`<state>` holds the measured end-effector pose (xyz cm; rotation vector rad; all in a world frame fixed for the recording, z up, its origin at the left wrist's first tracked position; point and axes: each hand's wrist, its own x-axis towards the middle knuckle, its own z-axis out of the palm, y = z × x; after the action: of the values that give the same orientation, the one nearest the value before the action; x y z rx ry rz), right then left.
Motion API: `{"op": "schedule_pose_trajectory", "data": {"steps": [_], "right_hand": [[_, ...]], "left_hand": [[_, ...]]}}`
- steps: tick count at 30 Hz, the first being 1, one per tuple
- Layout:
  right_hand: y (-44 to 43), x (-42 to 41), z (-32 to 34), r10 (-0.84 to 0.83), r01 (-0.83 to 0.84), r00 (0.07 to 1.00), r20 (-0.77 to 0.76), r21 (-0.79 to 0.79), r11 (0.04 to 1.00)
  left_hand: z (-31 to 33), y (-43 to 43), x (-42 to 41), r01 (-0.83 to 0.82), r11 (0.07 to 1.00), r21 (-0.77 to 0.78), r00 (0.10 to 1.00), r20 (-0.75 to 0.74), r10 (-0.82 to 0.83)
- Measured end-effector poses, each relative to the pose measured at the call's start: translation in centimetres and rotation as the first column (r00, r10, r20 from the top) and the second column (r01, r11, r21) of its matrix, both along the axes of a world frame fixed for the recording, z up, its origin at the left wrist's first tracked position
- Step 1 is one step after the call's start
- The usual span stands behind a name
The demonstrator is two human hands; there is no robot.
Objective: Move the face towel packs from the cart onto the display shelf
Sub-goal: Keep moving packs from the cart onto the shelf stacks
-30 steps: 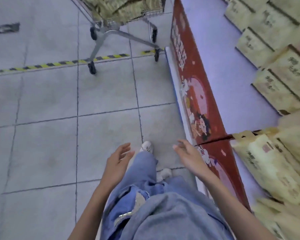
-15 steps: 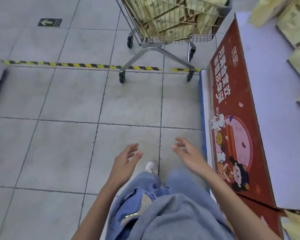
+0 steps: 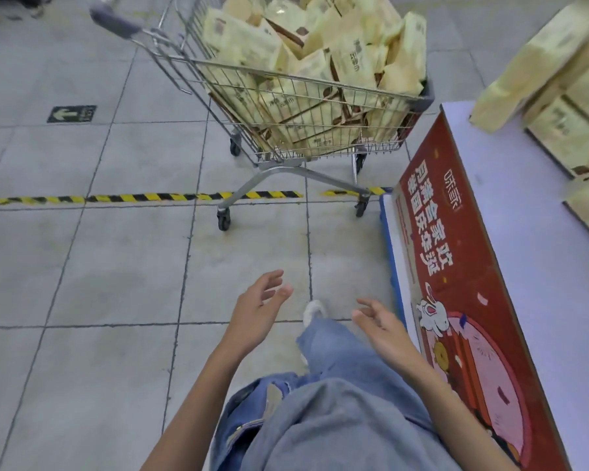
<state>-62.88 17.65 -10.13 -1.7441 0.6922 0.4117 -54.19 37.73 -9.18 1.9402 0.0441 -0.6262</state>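
While nothing is held, both hands are carried out in front of the body. The left hand [image 3: 259,311] is spread with fingers straight and palm turned inward. The right hand [image 3: 381,329] is loosely opened, fingers slightly bent, palm facing the left. Neither is touching anything. This palms-facing pose is judged to be a readying for a two-handed take, since the packs look wide and soft and are more surely lifted from both ends.

The face towel packs [image 3: 252,42] are heaped in the cart [image 3: 279,164], piled at loose angles above the wire rim, well ahead of the hands across the tiled floor. The cart is parked just beyond the hazard tape [image 3: 116,198] and beside the far corner of the display shelf [image 3: 510,232], presumably so that each carry is kept short. Other packs [image 3: 565,130] are already laid in rows on the shelf's pale top. Bare surface is left along the edge above the red printed panel [image 3: 456,266], where further packs can be set.

The step in hand is judged to be the approach to the cart for a pack. Much is left to be moved, as the cart is seen to be full. Topmost packs should be taken first, lest the loose heap be tipped over the rim.
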Motion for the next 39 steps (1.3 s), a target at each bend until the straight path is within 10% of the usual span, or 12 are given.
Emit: {"op": "schedule_pose_trajectory", "data": {"steps": [14, 39], "right_hand": [[-2.7, 26.1, 2.9, 0.149, -0.144, 0.983, 0.108, -0.056, 0.988], [-14.8, 48.8, 1.1, -0.339, 0.342, 0.927, 0.159, 0.011, 0.94]], "left_hand": [[-0.9, 0.5, 17.3, -0.299, 0.954, -0.029, 0.951, -0.095, 0.295], [4.9, -18.7, 55.4, 0.248, 0.961, -0.121, 0.968, 0.071, -0.24]]}}
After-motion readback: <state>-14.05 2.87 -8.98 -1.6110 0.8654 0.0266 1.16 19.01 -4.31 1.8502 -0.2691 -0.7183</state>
